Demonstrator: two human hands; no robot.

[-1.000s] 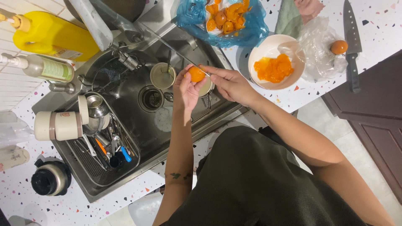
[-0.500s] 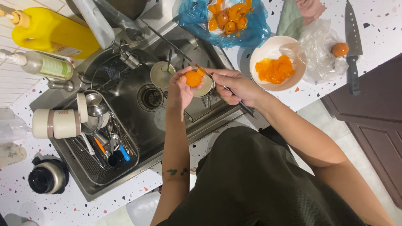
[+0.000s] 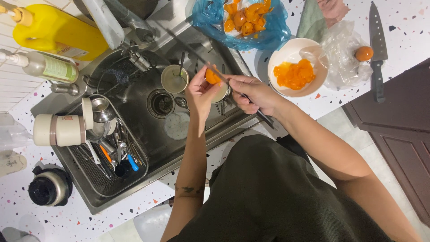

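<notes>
My left hand (image 3: 200, 91) holds a small orange fruit (image 3: 212, 76) over the steel sink (image 3: 134, 134). My right hand (image 3: 253, 93) grips a thin knife (image 3: 224, 79) whose blade lies against the fruit. Just under the hands a small bowl (image 3: 220, 94) rests in the sink. A white bowl of peeled orange pieces (image 3: 294, 67) stands on the counter to the right. A blue plastic bag with more orange fruit (image 3: 244, 20) lies at the top.
A cup with a spoon (image 3: 174, 78) sits by the drain (image 3: 161, 103). A dish rack (image 3: 105, 152) holds utensils and a white container (image 3: 62, 130). A yellow bottle (image 3: 53, 29), a large knife (image 3: 377, 49) and a lone fruit (image 3: 363, 54) lie on the counter.
Both hands shifted slightly toward the top of the sink with the fruit, and the knife blade now lies across the fruit.
</notes>
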